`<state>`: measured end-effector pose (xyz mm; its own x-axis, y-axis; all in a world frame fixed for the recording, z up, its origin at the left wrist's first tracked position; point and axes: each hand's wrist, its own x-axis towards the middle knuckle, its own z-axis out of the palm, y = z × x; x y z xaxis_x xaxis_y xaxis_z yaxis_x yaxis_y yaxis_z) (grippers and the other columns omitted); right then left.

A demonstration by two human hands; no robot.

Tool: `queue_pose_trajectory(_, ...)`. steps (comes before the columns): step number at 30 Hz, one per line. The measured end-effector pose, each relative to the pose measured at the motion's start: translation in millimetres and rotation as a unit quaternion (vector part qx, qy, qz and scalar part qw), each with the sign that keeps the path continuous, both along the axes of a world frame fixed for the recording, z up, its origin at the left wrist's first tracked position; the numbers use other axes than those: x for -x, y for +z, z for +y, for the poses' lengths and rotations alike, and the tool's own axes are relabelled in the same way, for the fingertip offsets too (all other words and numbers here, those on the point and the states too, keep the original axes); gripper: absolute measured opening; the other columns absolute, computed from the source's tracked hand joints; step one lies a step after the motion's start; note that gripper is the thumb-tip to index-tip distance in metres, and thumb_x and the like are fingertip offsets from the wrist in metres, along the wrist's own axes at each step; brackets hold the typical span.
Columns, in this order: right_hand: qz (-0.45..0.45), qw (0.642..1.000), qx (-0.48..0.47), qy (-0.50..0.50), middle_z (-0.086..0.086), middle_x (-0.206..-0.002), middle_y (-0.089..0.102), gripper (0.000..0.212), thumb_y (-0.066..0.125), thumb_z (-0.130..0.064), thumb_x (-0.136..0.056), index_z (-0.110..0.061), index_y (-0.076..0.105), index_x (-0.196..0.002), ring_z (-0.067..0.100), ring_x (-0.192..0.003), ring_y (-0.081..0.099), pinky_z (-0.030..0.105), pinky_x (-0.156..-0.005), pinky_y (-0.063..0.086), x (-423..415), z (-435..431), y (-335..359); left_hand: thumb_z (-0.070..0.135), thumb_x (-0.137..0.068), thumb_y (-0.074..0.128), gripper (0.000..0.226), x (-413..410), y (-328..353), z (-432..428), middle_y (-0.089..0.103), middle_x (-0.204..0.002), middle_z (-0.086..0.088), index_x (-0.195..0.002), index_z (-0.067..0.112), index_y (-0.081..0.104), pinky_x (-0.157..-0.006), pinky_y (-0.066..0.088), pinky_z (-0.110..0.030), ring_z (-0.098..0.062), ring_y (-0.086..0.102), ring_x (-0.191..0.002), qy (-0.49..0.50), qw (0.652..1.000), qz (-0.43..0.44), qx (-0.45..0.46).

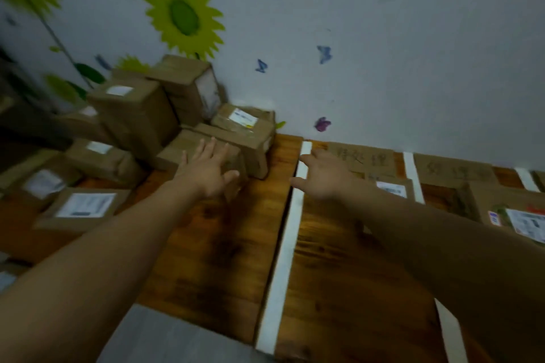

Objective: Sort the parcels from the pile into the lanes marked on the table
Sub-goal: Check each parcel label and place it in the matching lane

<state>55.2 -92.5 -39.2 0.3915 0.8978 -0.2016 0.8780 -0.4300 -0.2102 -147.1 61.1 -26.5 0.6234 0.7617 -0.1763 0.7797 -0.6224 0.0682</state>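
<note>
Plain brown cardboard parcels [132, 115] at left, white labels [85, 205]. Reddish-brown wooden tabletop [212, 244], dark-streaked grain, striped by white tape strips [283, 259]. Yellow-green sunflower sticker [182, 13], green centre, upper left on pale grey wall [413, 38]; blue butterfly sticker [324, 53], purple butterfly sticker [323, 124].

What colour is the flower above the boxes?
The flower is yellow-green, darker green middle; head view.

Bare counter [224, 244] lies open between the pile [138, 118] on the left and the tape [283, 259]. The pile, stacked against the wall [383, 68], blocks the far left. Right of the tape, parcels [392, 188] sit toward the wall, and the near boards are free.
</note>
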Motion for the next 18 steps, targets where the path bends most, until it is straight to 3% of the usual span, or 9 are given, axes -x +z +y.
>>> queue_pose_trajectory(4,0.01,0.999,-0.014,0.029,0.011,-0.155,0.028,0.078,0.044,-0.067,-0.088,-0.023,0.029,-0.15,0.03,-0.14,0.028,0.042,-0.112,0.031,81,52,23,0.06,-0.092,0.036,0.074,103,14,39,-0.01,-0.16,-0.002,-0.152,0.031,0.003,-0.116,0.001,-0.054,-0.024,-0.011,-0.146,0.069,0.997,-0.003,0.018)
queue_pose_trajectory(10,0.076,0.996,0.006,0.047,0.011,-0.158,0.023,0.073,0.046,-0.059,-0.093,-0.023,0.023,-0.152,0.033,-0.142,0.027,0.042,-0.112,0.028,220,119,31,0.058,-0.091,0.041,0.074,262,14,100,-0.005,-0.16,-0.006,-0.151,0.031,0.007,-0.117,0.008,-0.051,-0.03,-0.006,-0.146,0.131,0.989,-0.013,0.068)
queue_pose_trajectory(14,0.108,0.991,0.027,0.077,0.011,-0.157,0.024,0.072,0.048,-0.057,-0.093,-0.024,0.024,-0.152,0.032,-0.142,0.026,0.042,-0.114,0.028,281,163,26,0.053,-0.094,0.04,0.073,327,14,127,-0.003,-0.159,-0.009,-0.152,0.024,0.006,-0.118,0.005,-0.044,-0.03,-0.004,-0.146,0.162,0.984,-0.015,0.07)
queue_pose_trajectory(18,0.128,0.987,0.031,0.096,0.013,-0.152,0.031,0.067,0.05,-0.052,-0.094,-0.02,0.03,-0.15,0.031,-0.139,0.031,0.038,-0.112,0.029,317,206,13,0.06,-0.089,0.042,0.076,367,-13,173,0.0,-0.16,-0.007,-0.151,0.032,0.009,-0.118,0.006,-0.05,-0.029,-0.005,-0.146,0.177,0.978,-0.035,0.105)
